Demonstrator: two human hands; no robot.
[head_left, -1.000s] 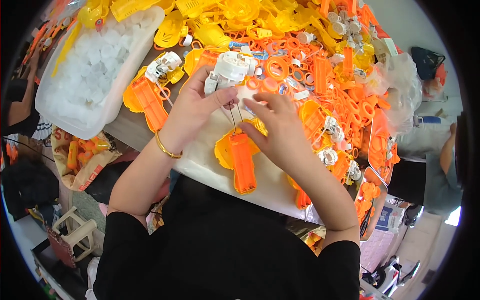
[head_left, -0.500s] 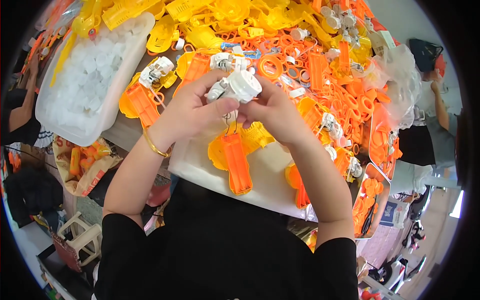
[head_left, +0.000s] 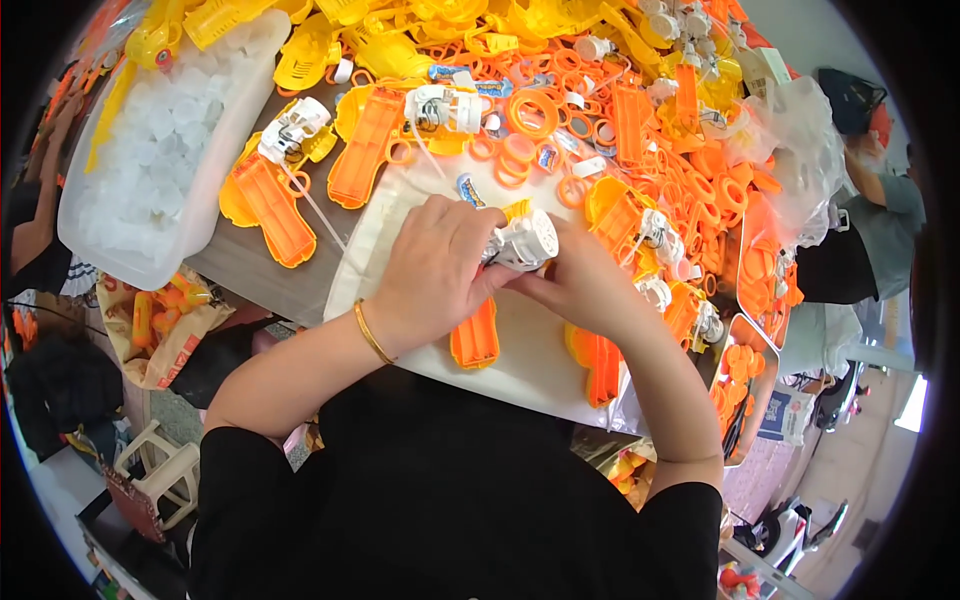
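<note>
My left hand (head_left: 432, 265) and my right hand (head_left: 583, 272) hold a white round plastic mechanism (head_left: 527, 241) between them over the white work mat. The mechanism's flat disc end, dotted with small holes, faces right. My left fingers are closed on its left side; my right fingers curl round its right and lower side, partly hidden. Below the hands an orange battery-box-like handle part (head_left: 474, 338) sticks out; its upper end and yellow shell are mostly covered by my hands. A similar yellow-and-orange half shell (head_left: 596, 362) lies to the right, near the mat's front edge.
Half-built units with white mechanisms (head_left: 296, 130) lie at the left and right. A white tub (head_left: 200, 240) of translucent caps stands far left. Yellow shells (head_left: 400, 50) and orange parts (head_left: 690, 170) heap up behind. Metal trays (head_left: 741, 395) sit at right; other people work at both sides.
Both hands have come down and slightly right with the white mechanism, onto the yellow-and-orange shell, now mostly covered. The mechanism has turned so its disc faces right.
</note>
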